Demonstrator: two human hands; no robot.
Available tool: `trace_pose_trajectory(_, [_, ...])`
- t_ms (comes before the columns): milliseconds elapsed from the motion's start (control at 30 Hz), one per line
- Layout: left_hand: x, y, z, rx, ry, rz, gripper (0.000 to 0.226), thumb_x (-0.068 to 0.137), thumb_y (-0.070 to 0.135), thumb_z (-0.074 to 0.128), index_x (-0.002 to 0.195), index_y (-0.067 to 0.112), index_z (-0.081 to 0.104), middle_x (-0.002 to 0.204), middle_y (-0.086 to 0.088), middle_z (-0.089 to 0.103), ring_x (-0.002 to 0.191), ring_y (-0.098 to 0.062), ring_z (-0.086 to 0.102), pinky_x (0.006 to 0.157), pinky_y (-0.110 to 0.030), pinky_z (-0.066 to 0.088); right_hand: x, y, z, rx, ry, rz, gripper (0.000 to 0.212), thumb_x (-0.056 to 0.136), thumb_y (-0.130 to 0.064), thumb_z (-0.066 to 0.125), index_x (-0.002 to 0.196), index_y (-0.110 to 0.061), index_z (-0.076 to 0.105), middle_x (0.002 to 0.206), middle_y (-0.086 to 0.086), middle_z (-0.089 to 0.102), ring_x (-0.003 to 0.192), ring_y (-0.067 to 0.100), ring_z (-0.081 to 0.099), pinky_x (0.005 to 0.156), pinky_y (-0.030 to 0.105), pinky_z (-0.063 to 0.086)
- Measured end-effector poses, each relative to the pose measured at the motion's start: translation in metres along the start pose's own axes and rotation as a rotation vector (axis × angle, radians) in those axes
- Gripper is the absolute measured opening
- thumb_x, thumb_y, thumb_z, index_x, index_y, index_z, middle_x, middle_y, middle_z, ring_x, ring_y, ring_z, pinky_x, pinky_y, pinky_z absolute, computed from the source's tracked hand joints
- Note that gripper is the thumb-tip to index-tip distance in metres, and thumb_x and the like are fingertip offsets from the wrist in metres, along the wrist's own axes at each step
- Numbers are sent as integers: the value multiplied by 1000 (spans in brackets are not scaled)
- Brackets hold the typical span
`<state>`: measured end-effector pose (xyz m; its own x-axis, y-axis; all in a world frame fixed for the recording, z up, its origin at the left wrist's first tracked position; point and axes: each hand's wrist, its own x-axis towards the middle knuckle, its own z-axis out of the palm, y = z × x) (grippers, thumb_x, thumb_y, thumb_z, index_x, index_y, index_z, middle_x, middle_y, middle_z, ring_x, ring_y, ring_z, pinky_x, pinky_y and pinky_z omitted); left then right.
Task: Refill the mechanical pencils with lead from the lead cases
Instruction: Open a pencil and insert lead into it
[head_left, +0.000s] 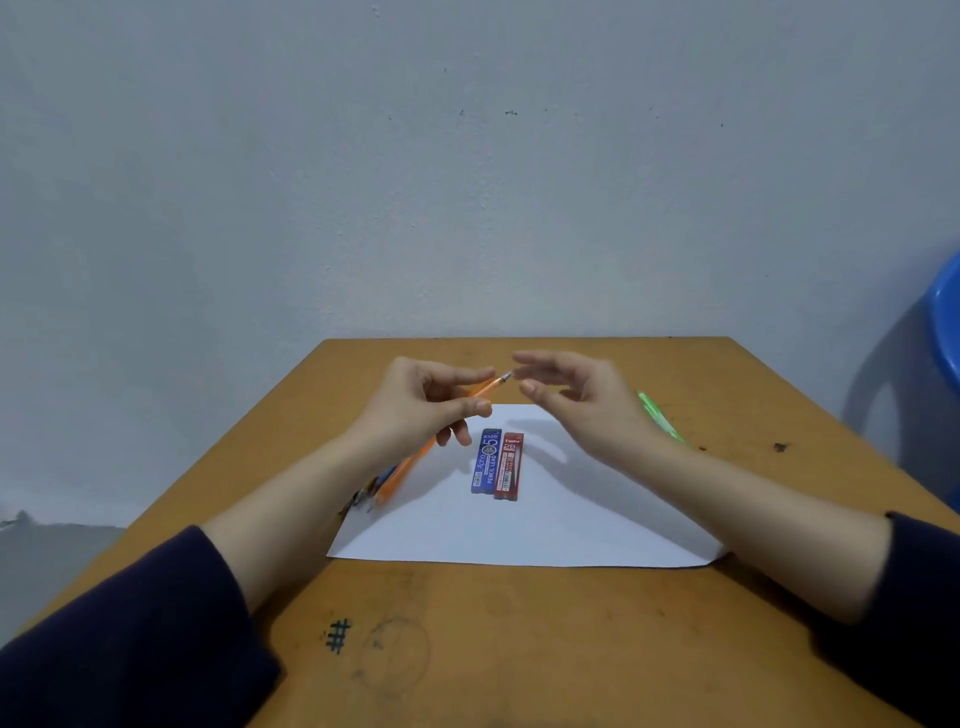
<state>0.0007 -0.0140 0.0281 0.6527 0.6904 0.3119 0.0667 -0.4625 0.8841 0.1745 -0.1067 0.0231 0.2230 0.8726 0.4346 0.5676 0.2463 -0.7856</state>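
Your left hand, just left of the frame's centre, is curled round an orange mechanical pencil: thumb and forefinger pinch it near the tip end, and the other fingers fold in under the barrel. The pencil slants from lower left to upper right, raised above the table, its clear pointed end sticking out past your fingertips toward the middle of the frame. Your right hand, just right of centre, holds nothing; its fingers are spread loose and slightly bent, with the fingertips near the pencil's tip but apart from it. Below and between your hands, two lead cases lie flat side by side and touching on a white sheet of paper: a blue lead case on the left and a red lead case on the right, both with their long sides running up and down the frame. A green mechanical pencil lies on the wooden desk to the right of the paper, partly hidden behind your right wrist. At the paper's left edge, beneath your left forearm, a few more pencils lie bunched together; one looks blue, the rest too hidden to tell. Dark sleeves cover both forearms at the lower corners. A hash mark in ink sits on the desk in the lower middle, and a blue plastic chair shows at the right edge against the grey wall.
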Motion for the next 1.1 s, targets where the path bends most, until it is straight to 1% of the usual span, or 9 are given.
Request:
trace_pose_trajectory(67, [-1,-2,6,-10,12,7,30,78,2,75,104,15,71,71,-11,72,50,-16,61,44,-22,43,3,0,-3,42,37,-16,24,90,-15,63,98,-37,65,97,-10,72,100,4,65,93,38,50])
trace_pose_trajectory(200, [-2,-8,13,-1,42,27,25,77,2,76,94,18,69,72,-4,73,51,-17,63,45,-24,44,3,1,-4,145,69,41,21,87,-6,64,86,-27,67,79,-8,72,81,3,67,77,21,46])
trace_pose_trajectory(267, [-3,-10,15,32,63,54,24,77,4,76,93,20,69,75,-4,73,52,-17,64,46,-25,45,1,0,-4,187,57,89,19,87,-5,65,86,-23,67,74,-6,72,80,11,66,74,24,49])
trace_pose_trajectory(367, [-6,-10,18,88,99,89,23,79,6,75,96,21,68,78,-4,72,55,-17,66,48,-28,47,-2,0,-2,252,24,149,15,88,-3,63,89,-17,68,76,-1,74,82,16,70,78,33,53])
trace_pose_trajectory(467, [-8,-12,21,171,125,131,23,80,10,75,98,22,69,80,0,72,58,-14,67,49,-26,50,-5,-1,1,332,14,197,11,89,-3,61,91,-11,67,78,5,74,79,15,70,72,28,53])
trace_pose_trajectory(600, [-10,-13,23,265,139,226,23,81,6,73,103,14,70,81,4,69,60,-4,66,50,-13,47,-7,-1,5,422,27,271,8,92,-5,57,92,-8,65,79,8,73,77,18,71,67,24,54])
trace_pose_trajectory(667, [-11,-12,23,302,142,282,23,81,5,73,103,10,70,81,10,66,62,0,65,53,-11,48,-8,-2,7,473,34,300,9,93,-6,55,90,-6,63,78,11,72,74,19,70,64,22,55])
trace_pose_trajectory(900, [-10,-15,22,353,170,362,23,80,7,75,103,9,71,84,7,68,66,-3,65,61,-19,55,-9,-4,10,542,89,336,11,93,-6,55,89,-2,64,77,15,67,67,17,66,64,23,57])
trace_pose_trajectory(1100, [-8,-17,22,354,173,356,25,79,5,75,103,7,72,85,9,67,64,1,63,61,-14,52,-8,-2,11,542,137,328,11,93,-6,54,89,0,63,73,12,66,61,13,64,66,24,55])
